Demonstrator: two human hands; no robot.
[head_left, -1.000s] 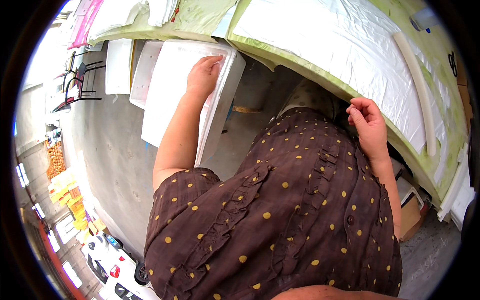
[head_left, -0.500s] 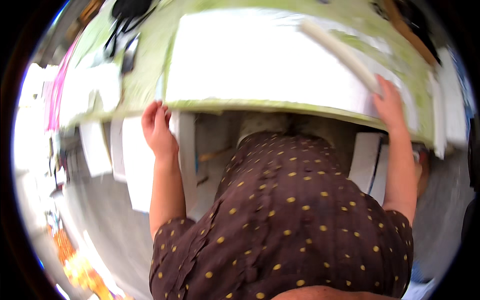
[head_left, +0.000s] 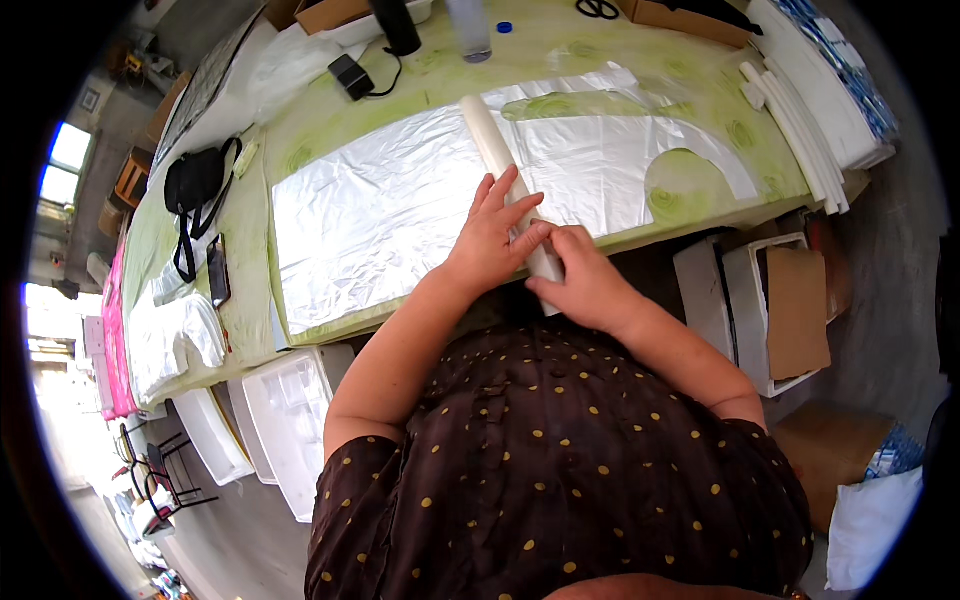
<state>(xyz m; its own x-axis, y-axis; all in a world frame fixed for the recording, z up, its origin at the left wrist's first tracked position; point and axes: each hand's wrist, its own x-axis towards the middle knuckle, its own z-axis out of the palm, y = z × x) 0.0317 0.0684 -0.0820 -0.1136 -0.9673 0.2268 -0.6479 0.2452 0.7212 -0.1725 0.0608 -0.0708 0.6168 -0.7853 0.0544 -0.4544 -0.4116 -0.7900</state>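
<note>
A thin, white plastic apron with cut-out curves at its right end lies spread and creased on the table. Across it, at a slant, rests a cream-white roll, its near end by the table's front edge. My left hand lies over the roll with fingers spread, touching its surface. Close beside it, my right hand closes on the near end, thumb and fingers against the roll. The two hands meet at the left thumb and right fingertips. Part of the roll is hidden beneath them.
A green patterned cloth covers the table. Leftward lie a black pouch, a phone and folded white plastic. A black device and a clear bottle stand behind. White boxes sit below; several rolls lie at right.
My left hand has left the table's front edge and come onto the roll. The roll has shifted left with my right hand, to the middle of the apron. The view has turned.
</note>
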